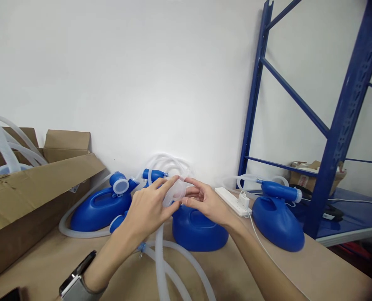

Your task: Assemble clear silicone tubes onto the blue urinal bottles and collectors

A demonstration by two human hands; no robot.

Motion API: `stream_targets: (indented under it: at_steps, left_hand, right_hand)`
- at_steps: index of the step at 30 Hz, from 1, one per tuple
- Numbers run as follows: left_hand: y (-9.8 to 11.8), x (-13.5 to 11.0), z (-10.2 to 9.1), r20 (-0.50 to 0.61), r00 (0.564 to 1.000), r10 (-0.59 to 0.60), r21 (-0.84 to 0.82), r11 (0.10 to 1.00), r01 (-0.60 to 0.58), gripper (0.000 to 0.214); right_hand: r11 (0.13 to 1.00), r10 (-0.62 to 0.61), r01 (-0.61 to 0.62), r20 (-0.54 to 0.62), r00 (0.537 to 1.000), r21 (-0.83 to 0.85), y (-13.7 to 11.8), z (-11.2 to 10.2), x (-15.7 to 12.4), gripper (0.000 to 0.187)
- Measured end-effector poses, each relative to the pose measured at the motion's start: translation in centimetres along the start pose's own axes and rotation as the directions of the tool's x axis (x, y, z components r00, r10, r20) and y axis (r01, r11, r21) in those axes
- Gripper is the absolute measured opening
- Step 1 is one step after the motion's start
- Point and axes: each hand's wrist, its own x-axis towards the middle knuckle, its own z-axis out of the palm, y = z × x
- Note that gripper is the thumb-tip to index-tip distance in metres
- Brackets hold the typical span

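So, left edge: open cardboard box (pixel 51 184), matte brown, creased flaps, ribbed translucent tubes (pixel 4 146) looping out. Next, glossy blue plastic jug (pixel 85 214), rounded, moulded handle hole. Lower left: watch (pixel 75 286), grey band, on the left wrist. Left hand (pixel 150 205), frame centre: thumb and fingers bent in a C, gripping a clear cup (pixel 177 191), round, thin-walled, see-through plastic. Pale hose (pixel 161 263) hangs below it to the bottom edge. Second blue jug (pixel 198 239) sits behind the hands. Right hand (pixel 206 202): half-curled, fingertips at the cup's right side; can't tell if it grips. Right of that: white flat power strip (pixel 228 200), third blue jug (pixel 276 225), painted blue metal rack (pixel 345 113), slotted post.
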Motion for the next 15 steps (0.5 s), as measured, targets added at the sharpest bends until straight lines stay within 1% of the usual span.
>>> stream_targets:
  at_steps: [1, 2, 3, 5, 6, 7, 8, 10, 12, 13, 15]
  left_hand:
    - [-0.6, 0.2, -0.4, 0.021, 1.0, 0.003, 0.002, 1.0, -0.003, 0.057]
    - [-1.3, 0.5, -0.8, 0.037, 0.999, 0.0, 0.002, 1.0, 0.0, 0.06]
    - [-2.2, 0.8, -1.2, 0.052, 0.999, -0.007, 0.0, 1.0, 0.007, 0.063]
    - [-4.4, 1.3, -2.2, 0.081, 0.996, -0.024, -0.015, 1.0, 0.026, 0.069]
    - [-5.6, 1.5, -2.7, 0.115, 0.993, -0.029, -0.028, 0.999, 0.032, 0.071]
    - [-6.8, 1.6, -3.1, 0.171, 0.985, -0.031, -0.042, 0.998, 0.038, 0.073]
    - [-7.9, 1.7, -3.4, 0.232, 0.972, -0.041, -0.054, 0.997, 0.055, 0.074]
    - [-9.8, 1.7, -3.6, 0.338, 0.939, -0.068, -0.084, 0.991, 0.102, 0.078]
    - [-10.9, 1.6, -3.2, 0.42, 0.905, -0.07, -0.132, 0.982, 0.138, 0.08]
    - [-11.0, 1.6, -2.8, 0.453, 0.89, -0.055, -0.163, 0.976, 0.143, 0.08]
    - [-10.6, 1.5, -1.6, 0.508, 0.861, 0.009, -0.234, 0.964, 0.128, 0.076]
  right_hand:
    - [0.998, 0.013, -0.011, 0.041, 0.999, -0.061, 0.0, -0.8, -0.1, 0.073]
    - [0.987, 0.027, -0.016, 0.069, 0.997, -0.159, 0.1, -1.8, -0.2, 0.073]
    - [0.958, 0.041, -0.018, 0.075, 0.996, -0.286, 0.4, -2.8, -0.3, 0.072]
    - [0.827, 0.098, -0.031, 0.088, 0.991, -0.562, 1.5, -4.8, -0.3, 0.072]
    - [0.758, 0.163, -0.049, 0.116, 0.98, -0.651, 2.3, -5.8, -0.3, 0.074]
    - [0.714, 0.245, -0.074, 0.15, 0.958, -0.696, 3.1, -6.6, -0.3, 0.076]
    - [0.701, 0.309, -0.104, 0.17, 0.936, -0.705, 3.9, -7.3, -0.3, 0.076]
    - [0.72, 0.365, -0.146, 0.191, 0.911, -0.678, 5.5, -8.3, -0.2, 0.073]
    - [0.752, 0.355, -0.168, 0.178, 0.918, -0.637, 6.9, -8.5, -0.2, 0.066]
    - [0.767, 0.343, -0.173, 0.166, 0.925, -0.618, 7.5, -8.4, -0.2, 0.062]
    - [0.797, 0.314, -0.175, 0.15, 0.938, -0.578, 8.3, -8.1, -0.2, 0.051]
